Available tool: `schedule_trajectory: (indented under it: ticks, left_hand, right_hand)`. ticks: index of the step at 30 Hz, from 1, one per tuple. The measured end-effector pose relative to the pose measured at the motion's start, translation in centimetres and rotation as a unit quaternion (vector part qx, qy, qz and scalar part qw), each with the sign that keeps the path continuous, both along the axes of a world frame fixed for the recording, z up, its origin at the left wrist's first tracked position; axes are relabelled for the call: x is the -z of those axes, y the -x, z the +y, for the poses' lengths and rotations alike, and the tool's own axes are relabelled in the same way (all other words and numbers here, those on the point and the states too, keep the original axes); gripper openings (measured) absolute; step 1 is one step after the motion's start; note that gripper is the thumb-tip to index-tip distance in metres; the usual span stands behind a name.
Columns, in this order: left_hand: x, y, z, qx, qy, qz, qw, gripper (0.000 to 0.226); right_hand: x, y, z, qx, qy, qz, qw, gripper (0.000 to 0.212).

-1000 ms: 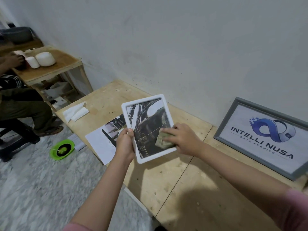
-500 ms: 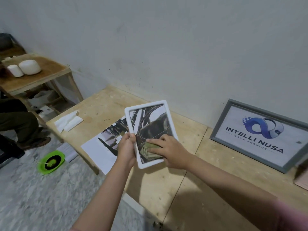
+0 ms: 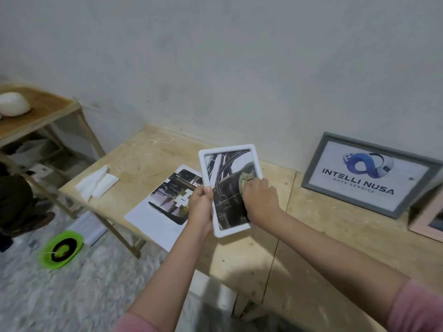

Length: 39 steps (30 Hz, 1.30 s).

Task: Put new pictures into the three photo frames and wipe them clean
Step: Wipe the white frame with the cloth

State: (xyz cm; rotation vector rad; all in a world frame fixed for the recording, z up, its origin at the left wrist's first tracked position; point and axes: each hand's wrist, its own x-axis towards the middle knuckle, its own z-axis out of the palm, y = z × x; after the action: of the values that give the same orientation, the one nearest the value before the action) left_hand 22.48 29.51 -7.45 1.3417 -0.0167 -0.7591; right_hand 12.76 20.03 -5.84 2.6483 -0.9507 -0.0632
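You hold the white photo frame [image 3: 229,189] up off the wooden table [image 3: 323,226], tilted toward your face — a sensible angle, I'd judge, since it lets you see smears on the glazing while you rub. Your left hand [image 3: 200,207] grips the frame's long edge at 9 o'clock, thumb curled over the front rim and fingers behind, which braces it against the push from the other side. Your right hand [image 3: 260,200] is curled around a small greenish cloth [image 3: 244,179] and presses it to the picture face toward 3 o'clock, a little above the middle. The frame is a rounded-corner white rectangle held portrait-wise, and it already carries a dark, mostly black-and-grey print with pale streaks near its top; I can't tell whether any dust remains on it. Below it at 9 o'clock, a printed sheet [image 3: 165,204] of dark pictures lies flat on the table — probably spare prints kept within reach. Further out at 10 o'clock sits a folded white tissue [image 3: 97,182]. At 3 o'clock a grey frame [image 3: 366,176] with a logo leans against the wall [image 3: 215,68], and the corner of a pink frame [image 3: 426,219] shows at the right edge, both parked out of the way of your elbows.
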Motion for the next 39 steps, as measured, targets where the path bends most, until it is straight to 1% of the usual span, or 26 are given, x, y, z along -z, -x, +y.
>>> schedule_trajectory:
  ticks: [2, 3, 4, 5, 6, 7, 8, 9, 11, 13, 15, 17, 19, 21, 24, 26, 27, 28, 30, 31, 32, 33, 34, 37, 39]
  left_hand:
    - [-0.1, -0.2, 0.4, 0.000, 0.001, 0.002, 1.000, 0.024]
    - [-0.1, -0.3, 0.6, 0.000, 0.001, 0.003, 1.000, 0.024]
    - [-0.2, -0.5, 0.6, 0.002, -0.004, 0.003, 1.000, 0.024]
    - [-0.4, -0.7, 0.8, 0.006, -0.007, 0.004, 1.000, 0.023]
    - [-0.6, -0.8, 0.8, 0.009, -0.004, 0.006, 1.000, 0.022]
    - [-0.9, -0.8, 0.9, 0.014, 0.007, 0.017, 1.000, 0.022]
    - [-1.1, -0.7, 0.9, 0.021, 0.016, 0.030, 0.999, 0.024]
    - [-1.2, -0.4, 1.0, 0.032, 0.022, 0.035, 0.999, 0.026]
    - [-1.2, 0.2, 0.9, 0.059, 0.013, 0.019, 0.998, 0.027]
    - [-1.3, 0.7, 0.9, 0.069, 0.001, -0.007, 0.998, 0.024]
    - [-1.4, 0.7, 0.7, 0.054, 0.000, -0.011, 0.998, 0.022]
    - [-1.2, 1.0, 0.4, 0.053, -0.006, -0.020, 0.998, 0.021]
    - [-1.3, 1.6, 0.0, 0.068, -0.005, -0.021, 0.997, 0.020]
    - [-1.4, 2.5, -0.6, 0.073, -0.001, -0.014, 0.997, 0.019]
    - [-1.2, 3.0, -0.9, 0.063, 0.016, 0.005, 0.998, 0.019]
    - [-1.1, 3.1, -1.0, 0.048, 0.020, 0.008, 0.999, 0.019]
    - [-1.1, 3.1, -1.1, 0.043, 0.010, -0.003, 0.999, 0.019]
    - [-1.0, 3.0, -1.2, 0.040, 0.000, -0.016, 0.999, 0.019]
    - [-1.2, 3.4, -2.0, 0.054, -0.016, -0.049, 0.997, 0.020]
    - [-1.4, 3.5, -2.2, 0.068, -0.027, -0.065, 0.995, 0.020]
    - [-1.5, 4.1, -2.9, 0.082, -0.041, -0.088, 0.992, 0.019]
    - [-1.7, 4.6, -3.5, 0.095, -0.057, -0.113, 0.987, 0.018]
    - [-1.8, 5.3, -4.2, 0.106, -0.070, -0.134, 0.983, 0.017]
    - [-1.9, 7.4, -6.1, 0.103, -0.063, -0.130, 0.984, 0.017]
    - [-2.1, 8.9, -7.1, 0.080, -0.061, -0.135, 0.986, 0.017]
  right_hand:
    - [-0.5, 0.3, 1.1, -0.006, -0.141, 0.006, 0.990, 0.028]
    - [-1.0, 0.5, 1.3, -0.021, -0.234, -0.001, 0.972, 0.015]
    - [-1.3, 0.5, 1.4, -0.047, -0.311, -0.034, 0.949, 0.006]
    - [-1.4, 0.7, 1.4, -0.080, -0.354, -0.080, 0.929, 0.005]
    - [-1.3, 0.8, 1.2, -0.110, -0.365, -0.129, 0.915, 0.018]
    - [-1.1, 0.7, 0.8, -0.144, -0.343, -0.173, 0.912, 0.034]
    - [-0.7, 0.4, 0.3, -0.169, -0.301, -0.208, 0.915, 0.046]
    - [-0.7, 0.1, -0.2, -0.183, -0.251, -0.234, 0.921, 0.053]
    - [-1.4, -0.6, -1.7, -0.189, -0.152, -0.274, 0.931, 0.059]
    - [-2.1, -1.2, -3.3, -0.154, -0.050, -0.296, 0.941, 0.060]
    - [-2.5, -1.5, -4.1, -0.098, -0.002, -0.310, 0.946, 0.061]
    - [-2.2, -1.4, -3.7, -0.048, -0.040, -0.333, 0.941, 0.062]
    - [-1.6, -1.5, -2.9, -0.050, -0.089, -0.369, 0.924, 0.064]
    - [-1.4, -1.6, -2.3, -0.110, -0.112, -0.362, 0.919, 0.062]
    - [-0.8, -0.7, -2.2, -0.198, -0.159, -0.319, 0.913, 0.056]
    - [0.0, 1.0, -2.9, -0.243, -0.176, -0.280, 0.912, 0.057]
    - [0.1, 2.1, -3.5, -0.249, -0.175, -0.280, 0.911, 0.055]
    - [-0.1, 2.8, -4.0, -0.240, -0.169, -0.306, 0.906, 0.053]
    - [-1.1, 3.6, -5.2, -0.199, -0.144, -0.408, 0.879, 0.053]
    - [-1.8, 3.3, -5.5, -0.178, -0.134, -0.451, 0.865, 0.057]
    - [-2.4, 3.1, -6.3, -0.167, -0.126, -0.474, 0.855, 0.063]
    - [-3.0, 2.7, -6.7, -0.168, -0.127, -0.473, 0.856, 0.069]
    - [-3.3, 2.5, -7.3, -0.181, -0.130, -0.452, 0.864, 0.074]
    - [-2.9, 2.9, -9.8, -0.229, -0.136, -0.352, 0.897, 0.074]
    - [-2.5, 4.4, -11.8, -0.231, -0.149, -0.338, 0.900, 0.073]
